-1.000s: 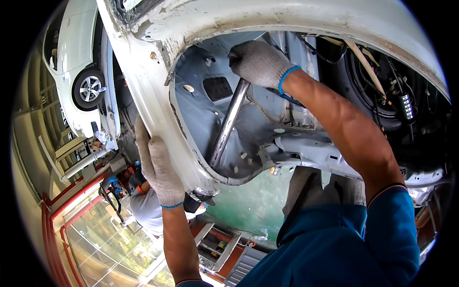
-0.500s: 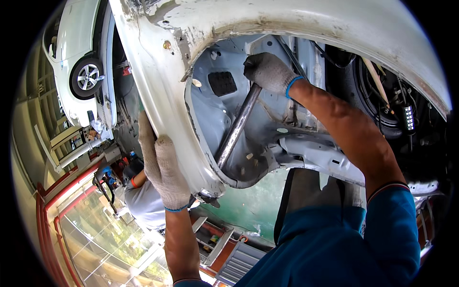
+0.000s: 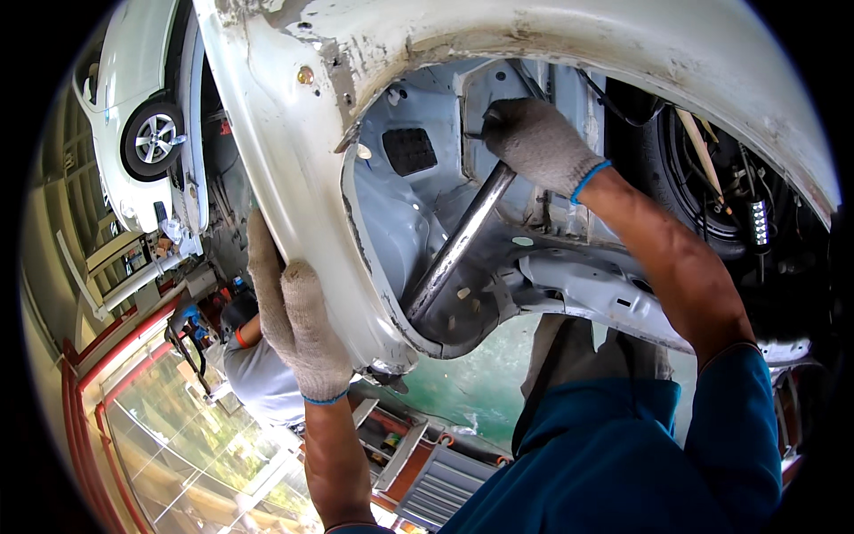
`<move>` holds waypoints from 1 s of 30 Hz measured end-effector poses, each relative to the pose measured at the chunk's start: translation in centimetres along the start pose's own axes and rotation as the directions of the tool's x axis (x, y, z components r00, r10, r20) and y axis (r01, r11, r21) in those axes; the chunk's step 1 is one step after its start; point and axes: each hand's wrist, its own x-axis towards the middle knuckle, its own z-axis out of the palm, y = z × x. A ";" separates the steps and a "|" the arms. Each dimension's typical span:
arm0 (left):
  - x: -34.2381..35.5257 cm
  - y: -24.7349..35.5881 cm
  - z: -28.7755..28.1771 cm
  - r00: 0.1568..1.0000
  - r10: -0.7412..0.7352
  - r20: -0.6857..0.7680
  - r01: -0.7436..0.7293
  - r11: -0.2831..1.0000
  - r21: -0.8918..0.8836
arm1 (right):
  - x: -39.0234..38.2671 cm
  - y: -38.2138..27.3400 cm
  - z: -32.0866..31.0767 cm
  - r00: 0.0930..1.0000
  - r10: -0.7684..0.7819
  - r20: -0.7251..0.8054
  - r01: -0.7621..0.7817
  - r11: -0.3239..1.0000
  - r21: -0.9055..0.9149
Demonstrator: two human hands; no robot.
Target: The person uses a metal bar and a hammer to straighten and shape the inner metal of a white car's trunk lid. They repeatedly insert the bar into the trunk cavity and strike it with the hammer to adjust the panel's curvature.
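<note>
My right hand (image 3: 541,145), in a grey knit glove with a blue cuff, is closed around the upper end of a thick, shiny metal bar (image 3: 463,238). The bar slants through the opening of a car body, its lower end down behind the rim at the lower left. That lower tip is hidden. In a matching glove, my left hand (image 3: 310,334) lies with fingers stretched along the outer side of the white car body panel (image 3: 298,178), touching it. Scraped paint and bare patches mark the panel around the opening's edge.
Inside the opening are a black vent (image 3: 409,152) and a curved metal flange (image 3: 587,276). To the right hang cables and a small lamp (image 3: 759,221). Another white car (image 3: 147,62) stands at left; a person (image 3: 258,369) in grey is beyond my left hand. A grey cabinet (image 3: 449,485) stands below.
My right hand has swung the bar's upper end to the right, so the bar leans more. My left hand stays against the panel.
</note>
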 end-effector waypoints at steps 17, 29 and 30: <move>-0.1 -0.2 0.1 1.000 0.001 -0.006 -0.001 0.996 0.093 | 2.5 2.6 3.7 0.987 -0.029 0.160 -0.014 0.966 0.260; -0.1 -0.7 -0.6 1.000 -0.010 -0.018 0.011 0.998 0.057 | -4.1 1.4 -0.7 0.984 -0.159 -0.074 0.156 0.986 -0.051; -0.2 -0.6 -0.6 1.000 -0.006 -0.023 0.007 0.999 0.050 | -4.3 1.5 -0.8 0.970 -0.229 -0.083 0.221 0.971 -0.095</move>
